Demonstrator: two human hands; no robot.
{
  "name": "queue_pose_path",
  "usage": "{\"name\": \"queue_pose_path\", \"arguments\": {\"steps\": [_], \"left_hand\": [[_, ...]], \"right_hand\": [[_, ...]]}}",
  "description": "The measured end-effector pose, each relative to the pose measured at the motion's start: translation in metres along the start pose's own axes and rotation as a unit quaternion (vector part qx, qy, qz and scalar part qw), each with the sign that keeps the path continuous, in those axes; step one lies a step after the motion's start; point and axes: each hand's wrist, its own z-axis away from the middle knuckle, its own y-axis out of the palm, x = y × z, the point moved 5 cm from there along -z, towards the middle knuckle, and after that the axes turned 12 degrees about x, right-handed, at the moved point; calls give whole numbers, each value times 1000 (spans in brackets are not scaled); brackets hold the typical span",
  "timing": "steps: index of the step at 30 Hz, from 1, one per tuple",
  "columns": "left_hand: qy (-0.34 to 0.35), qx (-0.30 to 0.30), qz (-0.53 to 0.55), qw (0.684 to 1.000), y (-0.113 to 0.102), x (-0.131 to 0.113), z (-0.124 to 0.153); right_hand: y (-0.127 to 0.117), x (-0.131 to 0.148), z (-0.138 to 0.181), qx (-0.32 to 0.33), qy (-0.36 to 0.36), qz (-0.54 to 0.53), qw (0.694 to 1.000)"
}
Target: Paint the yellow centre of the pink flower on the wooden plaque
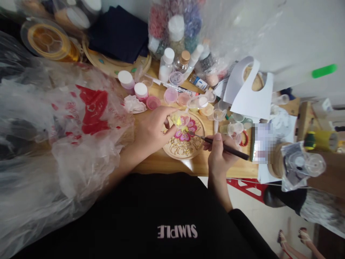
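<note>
Right hand pinches brush; left hand pinches cup.

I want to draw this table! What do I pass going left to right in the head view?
Crinkly plastic bag → left hand pinching a small yellow cup → wooden disc → right hand holding the paintbrush → clear plastic container.

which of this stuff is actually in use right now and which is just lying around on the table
In use:
- left hand holding a yellow paint cup
- right hand holding a brush
- wooden disc with the flower, under both

Lying about:
- plastic bag
- white-capped jars
- bottles
- white card
- spool
- dark cloth
</note>
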Motion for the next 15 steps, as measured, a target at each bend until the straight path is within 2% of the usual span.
{"name": "queue_pose_path", "arguments": {"steps": [15], "left_hand": [[18,-21,-2,1000,-4,-2,-1]], "right_hand": [[5,-3,-6,7,-35,-7,999]]}}
